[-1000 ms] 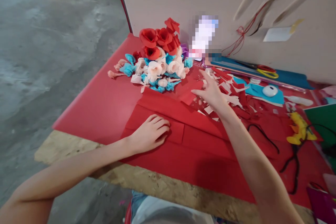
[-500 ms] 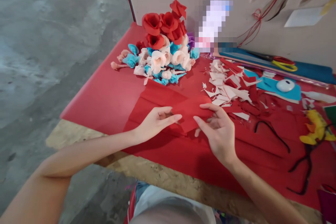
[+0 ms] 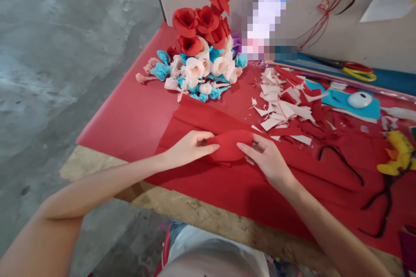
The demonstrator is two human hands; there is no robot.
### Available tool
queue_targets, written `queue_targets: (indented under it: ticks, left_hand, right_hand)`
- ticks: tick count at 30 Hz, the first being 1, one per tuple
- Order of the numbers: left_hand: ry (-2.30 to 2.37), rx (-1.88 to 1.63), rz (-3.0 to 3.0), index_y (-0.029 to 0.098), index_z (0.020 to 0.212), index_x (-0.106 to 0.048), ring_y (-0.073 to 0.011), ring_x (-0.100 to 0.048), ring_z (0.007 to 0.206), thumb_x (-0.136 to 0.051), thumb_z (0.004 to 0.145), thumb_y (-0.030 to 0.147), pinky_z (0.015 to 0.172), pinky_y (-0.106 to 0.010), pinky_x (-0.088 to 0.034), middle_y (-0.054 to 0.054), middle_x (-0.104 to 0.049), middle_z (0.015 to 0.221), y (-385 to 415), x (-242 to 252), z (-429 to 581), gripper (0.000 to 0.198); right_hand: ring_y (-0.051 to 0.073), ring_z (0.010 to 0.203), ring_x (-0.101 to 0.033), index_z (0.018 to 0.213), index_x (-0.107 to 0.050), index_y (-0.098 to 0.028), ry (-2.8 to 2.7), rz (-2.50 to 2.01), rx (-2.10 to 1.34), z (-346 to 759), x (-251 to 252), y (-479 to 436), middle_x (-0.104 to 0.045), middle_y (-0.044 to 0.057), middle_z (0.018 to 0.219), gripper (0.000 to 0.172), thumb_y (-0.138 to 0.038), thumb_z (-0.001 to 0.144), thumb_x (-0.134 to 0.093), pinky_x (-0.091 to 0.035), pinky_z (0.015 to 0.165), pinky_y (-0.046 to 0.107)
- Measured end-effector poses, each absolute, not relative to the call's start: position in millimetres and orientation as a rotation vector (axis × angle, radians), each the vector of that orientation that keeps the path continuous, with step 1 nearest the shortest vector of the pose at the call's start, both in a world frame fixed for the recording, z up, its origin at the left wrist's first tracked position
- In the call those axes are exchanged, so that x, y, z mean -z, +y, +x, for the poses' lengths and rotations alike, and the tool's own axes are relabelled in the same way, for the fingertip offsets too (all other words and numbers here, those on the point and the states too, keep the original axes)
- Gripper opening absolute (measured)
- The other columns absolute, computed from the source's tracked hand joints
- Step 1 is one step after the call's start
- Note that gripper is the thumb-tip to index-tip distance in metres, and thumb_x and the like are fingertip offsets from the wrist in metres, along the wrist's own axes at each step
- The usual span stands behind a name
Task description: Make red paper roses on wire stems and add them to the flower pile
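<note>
Between my hands is a red crepe paper petal (image 3: 229,146), rounded and bulging in the middle. My left hand (image 3: 191,148) pinches its left end between thumb and fingers. At the right end, my right hand (image 3: 261,153) grips it the same way, its lower fingers partly hidden behind. Beneath lies a larger sheet of red crepe paper (image 3: 199,117) spread along the table's front. Beyond it, a heap of paper flowers, with red roses (image 3: 185,21) above white flowers (image 3: 195,69) and blue ones (image 3: 160,70), rests on the table.
White and red paper scraps (image 3: 276,104) are piled right of centre. Scissors (image 3: 359,70) lie at the back right. A white oval object (image 3: 359,99) sits on blue paper (image 3: 338,103). Glasses (image 3: 388,190) and a yellow object (image 3: 398,153) are on the right. The table's wooden edge (image 3: 208,212) runs along the front.
The paper between my hands has gone from a flatter sheet to a rounded, bulging shape. My right hand has closed on its right end. The view has shifted slightly.
</note>
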State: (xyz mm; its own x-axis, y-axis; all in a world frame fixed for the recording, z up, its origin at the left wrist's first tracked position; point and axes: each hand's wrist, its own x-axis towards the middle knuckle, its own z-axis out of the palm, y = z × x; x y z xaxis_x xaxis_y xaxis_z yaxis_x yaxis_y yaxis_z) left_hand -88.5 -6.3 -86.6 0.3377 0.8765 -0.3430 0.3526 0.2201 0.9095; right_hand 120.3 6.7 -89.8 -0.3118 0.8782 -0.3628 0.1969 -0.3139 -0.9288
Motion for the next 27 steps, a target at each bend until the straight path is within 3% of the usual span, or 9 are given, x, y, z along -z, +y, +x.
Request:
queue_targets:
  ticks: [4,7,14,20,23,27]
  left_hand:
    - [1.2,-0.564,1.317,0.013,0.085,-0.06,-0.0176,-0.062,0.082,-0.05,0.083,0.035,0.074,-0.028,-0.048,-0.004,-0.066,0.086,-5.5,86.9,-97.2,0.024]
    - [1.281,-0.522,1.372,0.014,0.082,-0.057,-0.0183,-0.062,0.084,-0.047,0.083,0.037,0.077,-0.03,-0.049,-0.004,-0.065,0.087,-4.4,90.5,-103.9,0.025]
    - [1.366,-0.363,1.435,0.017,0.074,-0.048,-0.0152,-0.061,0.063,-0.042,0.083,0.041,0.056,-0.025,-0.046,0.0,-0.059,0.07,-3.7,103.2,-114.6,0.027]
    - [1.501,-0.259,1.612,0.02,0.058,-0.028,-0.0088,-0.043,0.043,-0.046,0.082,0.038,0.044,-0.02,-0.026,0.007,-0.035,0.049,-1.7,105.3,-112.9,0.035]
    - [1.549,-0.183,1.695,0.02,0.064,-0.036,-0.0099,-0.045,0.041,-0.048,0.083,0.04,0.044,-0.021,-0.028,0.007,-0.041,0.047,-2.0,99.6,-112.6,0.03]
    - [1.784,-0.173,1.958,0.018,0.081,-0.05,-0.0162,-0.055,0.052,-0.054,0.082,0.039,0.05,-0.024,-0.033,0.002,-0.056,0.057,-4.0,98.9,-118.4,0.021]
  right_hand:
    - [0.008,0.038,-0.045,0.069,-0.056,-0.016,-1.481,-1.439,-1.768,113.8,89.4,2.4,-0.055,-0.003,0.049,0.022,-0.037,0.073,-0.064,-0.032,0.035,0.02]
    - [0.008,0.037,-0.046,0.065,-0.056,-0.015,-1.56,-1.43,-1.834,108.0,92.4,2.6,-0.057,-0.001,0.047,0.023,-0.036,0.075,-0.06,-0.032,0.035,0.019]
    - [0.007,0.033,-0.049,0.064,-0.053,-0.015,-1.677,-1.428,-1.928,104.8,110.7,6.0,-0.064,0.004,0.052,0.03,-0.037,0.083,-0.049,-0.032,0.035,0.018]
    - [0.005,0.028,-0.044,0.05,-0.044,-0.016,-1.77,-1.53,-2.007,101.4,112.7,9.9,-0.059,0.002,0.042,0.037,-0.026,0.086,-0.047,-0.032,0.035,0.016]
    - [0.005,0.028,-0.044,0.05,-0.044,-0.016,-1.788,-1.568,-2.026,99.6,114.1,12.3,-0.059,0.002,0.042,0.037,-0.024,0.087,-0.045,-0.029,0.032,0.015]
    - [0.005,0.027,-0.044,0.053,-0.042,-0.017,-1.787,-1.608,-2.047,99.7,116.2,13.4,-0.059,0.001,0.044,0.035,-0.021,0.088,-0.043,-0.027,0.029,0.015]
